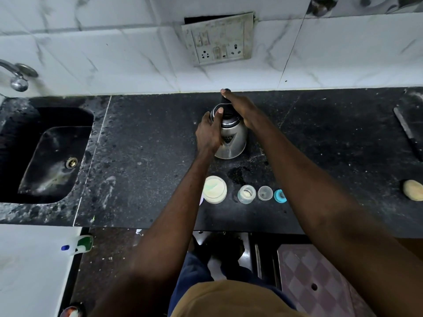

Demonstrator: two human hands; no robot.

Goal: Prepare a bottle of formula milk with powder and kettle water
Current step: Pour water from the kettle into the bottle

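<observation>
A steel kettle [232, 143] stands on the black counter [146, 156], near the wall. My left hand [209, 131] grips its left side, thumb up on the rim of the lid. My right hand [242, 108] lies over the black handle and lid at the kettle's top, fingers stretched toward the wall. Nearer the front edge stand an open jar of pale powder [214, 189], a small clear bottle [246, 194] with some powder inside, a clear cap [265, 193] and a blue teat ring [280, 196], partly hidden by my right forearm.
A black sink [45, 156] with a tap [18, 78] lies at the left. A switch and socket plate [218, 40] hangs on the tiled wall. At the far right sit a potato-like lump [413, 189] and a dark board [409, 129]. A wet patch [238, 175] marks the counter.
</observation>
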